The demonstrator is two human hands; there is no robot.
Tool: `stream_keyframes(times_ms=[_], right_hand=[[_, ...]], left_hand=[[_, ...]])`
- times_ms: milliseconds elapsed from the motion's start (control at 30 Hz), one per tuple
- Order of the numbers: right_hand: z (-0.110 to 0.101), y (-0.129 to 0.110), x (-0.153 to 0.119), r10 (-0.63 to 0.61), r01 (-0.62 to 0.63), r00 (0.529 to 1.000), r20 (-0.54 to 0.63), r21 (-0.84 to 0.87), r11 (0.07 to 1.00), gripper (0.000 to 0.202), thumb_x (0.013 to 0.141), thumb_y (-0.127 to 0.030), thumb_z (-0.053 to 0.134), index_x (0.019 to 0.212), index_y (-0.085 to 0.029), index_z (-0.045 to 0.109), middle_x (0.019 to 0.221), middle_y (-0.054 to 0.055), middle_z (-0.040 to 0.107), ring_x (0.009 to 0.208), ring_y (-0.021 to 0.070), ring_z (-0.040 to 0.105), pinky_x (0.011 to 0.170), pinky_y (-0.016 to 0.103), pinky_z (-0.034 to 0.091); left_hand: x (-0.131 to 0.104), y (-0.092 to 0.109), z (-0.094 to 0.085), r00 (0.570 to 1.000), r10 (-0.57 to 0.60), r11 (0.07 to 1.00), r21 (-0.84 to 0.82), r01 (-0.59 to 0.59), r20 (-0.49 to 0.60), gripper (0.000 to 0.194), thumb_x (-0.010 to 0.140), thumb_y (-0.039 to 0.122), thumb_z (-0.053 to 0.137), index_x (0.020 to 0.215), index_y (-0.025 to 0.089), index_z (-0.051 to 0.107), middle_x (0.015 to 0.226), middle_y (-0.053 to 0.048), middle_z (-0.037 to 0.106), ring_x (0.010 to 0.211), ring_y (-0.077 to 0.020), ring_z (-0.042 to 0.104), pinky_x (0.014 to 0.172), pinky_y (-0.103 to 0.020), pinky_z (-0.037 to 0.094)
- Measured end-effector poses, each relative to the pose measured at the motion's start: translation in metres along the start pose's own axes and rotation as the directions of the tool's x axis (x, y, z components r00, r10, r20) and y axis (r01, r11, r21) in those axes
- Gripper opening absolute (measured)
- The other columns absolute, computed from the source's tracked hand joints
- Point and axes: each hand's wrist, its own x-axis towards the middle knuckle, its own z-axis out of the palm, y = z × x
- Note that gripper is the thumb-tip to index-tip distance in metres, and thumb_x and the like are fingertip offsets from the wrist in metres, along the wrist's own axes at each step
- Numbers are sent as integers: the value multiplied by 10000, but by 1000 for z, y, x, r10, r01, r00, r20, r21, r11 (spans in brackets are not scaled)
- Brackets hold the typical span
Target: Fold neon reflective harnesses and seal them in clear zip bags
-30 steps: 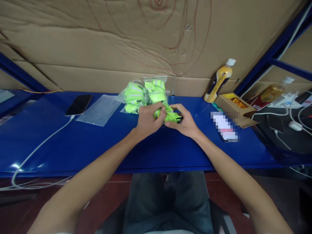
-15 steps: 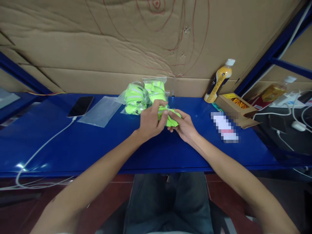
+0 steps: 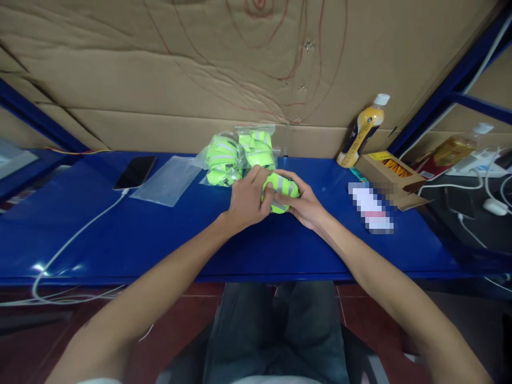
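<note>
Between my two hands is a folded bundle of neon-yellow reflective fabric (image 3: 282,185) with grey stripes, held just above the blue table. My left hand (image 3: 250,198) grips its left side, thumb pressed on the near face. Around its right side curl the fingers of my right hand (image 3: 308,205), thumb across the front. Behind them lie two clear bags packed with the same fabric: a rounded bagged bundle (image 3: 222,157) at left and a flatter bagged bundle (image 3: 256,146) at right. An empty clear plastic bag (image 3: 166,181) lies flat to the left.
A black phone (image 3: 135,172) with a white cable rests at the left of the blue table (image 3: 160,250). To the right stand a yellow drink bottle (image 3: 362,130), an opened cardboard box (image 3: 394,178) and a blurred-out phone-like item (image 3: 372,209). Cardboard (image 3: 180,64) walls the back.
The fabric bundle has been turned in my hands, so more of its striped, rounded face shows. My right fingers have shifted up over its far side. The view has moved slightly.
</note>
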Motion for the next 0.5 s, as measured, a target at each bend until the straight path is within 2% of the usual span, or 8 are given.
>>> stream_keyframes(times_ms=[67, 133, 233, 300, 367, 433, 500], right_hand=[[-1, -1, -1, 37, -39, 999, 35, 79, 996, 761, 555, -386, 1077, 1210, -297, 701, 1035, -17, 727, 879, 213, 746, 711, 379, 710], [-1, -2, -1, 21, -24, 999, 30, 117, 993, 698, 562, -386, 1080, 1136, -269, 701, 1001, -15, 727, 864, 224, 762, 700, 415, 733], [1, -3, 0, 14, -17, 1000, 17, 144, 989, 672, 560, -401, 1085, 1082, -254, 689, 955, -16, 721, 885, 242, 774, 711, 447, 751], [3, -2, 1, 13, -18, 999, 31, 162, 987, 683, 556, -399, 1089, 1083, -256, 681, 960, -18, 721, 923, 253, 780, 734, 454, 757], [3, 0, 2, -1, -9, 998, 60, 180, 984, 688, 583, -401, 1082, 1117, -265, 670, 1009, -15, 728, 943, 247, 782, 747, 446, 759], [4, 1, 3, -8, -5, 997, 75, 177, 984, 708, 611, -419, 1072, 1165, -278, 656, 1064, -7, 733, 944, 238, 782, 738, 432, 758], [5, 2, 3, -1, -7, 999, 52, 153, 988, 737, 611, -441, 1069, 1194, -281, 648, 1088, 0, 736, 930, 233, 778, 721, 420, 753]], left_hand=[[1, 3, -1, 1000, -2, 999, -51, 2, -1, 476, 1151, 519, 336, 1238, 174, 653, 1133, -148, 680, 920, -267, 685, 782, -377, 515], [4, 5, 0, 999, -33, 987, -159, 26, -43, 469, 1144, 560, 378, 1223, 191, 657, 1225, -165, 660, 1084, -299, 687, 947, -455, 557], [9, 7, 4, 984, -158, 915, -387, 116, -81, 392, 1108, 595, 524, 1143, 231, 667, 1281, -152, 689, 1245, -310, 676, 1105, -521, 544], [10, 10, 8, 955, -291, 782, -588, 205, -54, 326, 1075, 550, 626, 1214, 256, 644, 1324, -129, 724, 1231, -295, 723, 1074, -505, 588], [11, 13, 10, 915, -404, 601, -750, 276, 13, 395, 1032, 508, 705, 1333, 279, 592, 1406, -130, 724, 1201, -296, 767, 994, -482, 642], [11, 15, 11, 881, -462, 454, -825, 336, 105, 473, 974, 482, 776, 1356, 282, 582, 1423, -136, 733, 1201, -309, 782, 927, -459, 671], [11, 15, 12, 860, -474, 372, -843, 389, 188, 455, 924, 459, 822, 1282, 268, 615, 1406, -134, 752, 1242, -322, 768, 871, -431, 682]])
